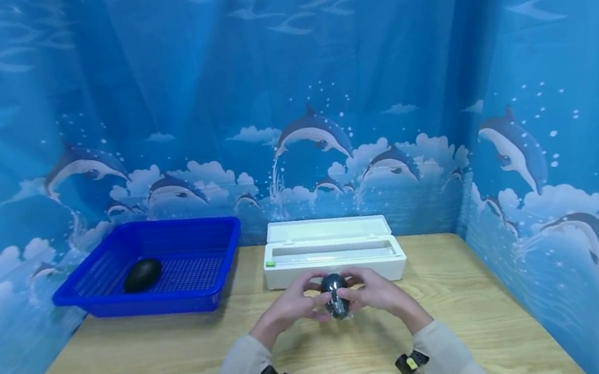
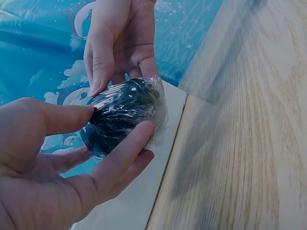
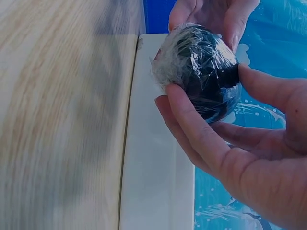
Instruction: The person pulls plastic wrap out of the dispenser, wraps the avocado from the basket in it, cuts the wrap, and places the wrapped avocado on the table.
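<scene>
A dark oval fruit that looks like an avocado [image 1: 336, 298] is wrapped in clear, crinkled cling film and held between both hands above the table. From its left side my left hand [image 1: 296, 302] grips it, the thumb on the near face and the fingers around the side. My right hand [image 1: 379, 291] grips the opposite side in the same way. In the left wrist view, the film [image 2: 156, 112] bunches in folds at one end. Just behind the hands stands a white cling film dispenser [image 1: 335, 270] with its lid [image 1: 327, 228] raised and a small green piece [image 1: 270, 264] at its left end.
At the left, a blue plastic basket [image 1: 153, 304] holds another dark oval fruit [image 1: 142, 275]. The wooden table [image 1: 175, 358] extends in front of the dispenser. A blue dolphin-print curtain [image 1: 403, 78] encloses the back and sides.
</scene>
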